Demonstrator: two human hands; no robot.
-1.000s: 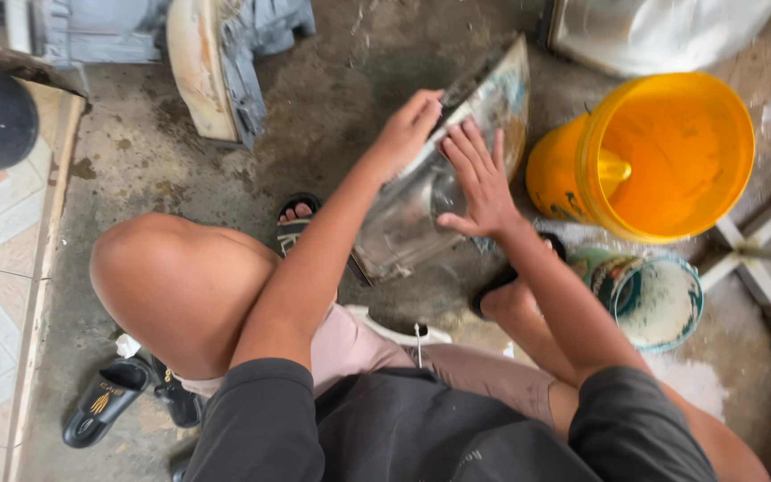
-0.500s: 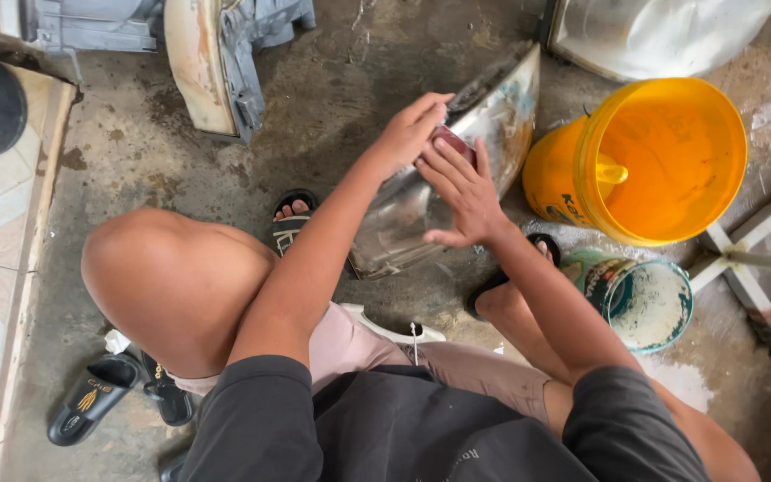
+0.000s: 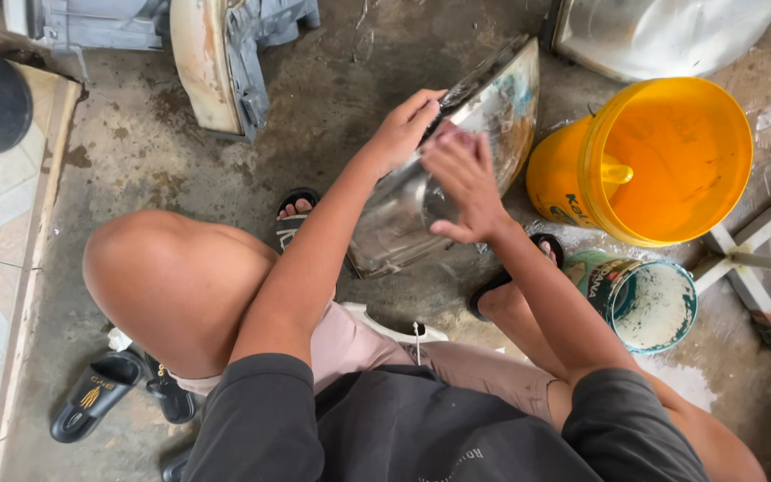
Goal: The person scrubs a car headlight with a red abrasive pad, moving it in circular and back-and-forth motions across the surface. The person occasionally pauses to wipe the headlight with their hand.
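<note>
From the head view, the left hand [image 3: 403, 129] is curling its fingers over the top edge of a car headlight [image 3: 443, 170]. The right hand [image 3: 461, 178], fingers together, is pressing flat on the lens, with a yellow bucket [image 3: 662, 161] lying just beyond it.

**Printed containers at the right**

A yellow bucket [image 3: 662, 161] with dark lettering on its side lies tilted at the upper right. Just below it stands a small round can [image 3: 644, 299] with a green printed label, its inside smeared white.
</note>
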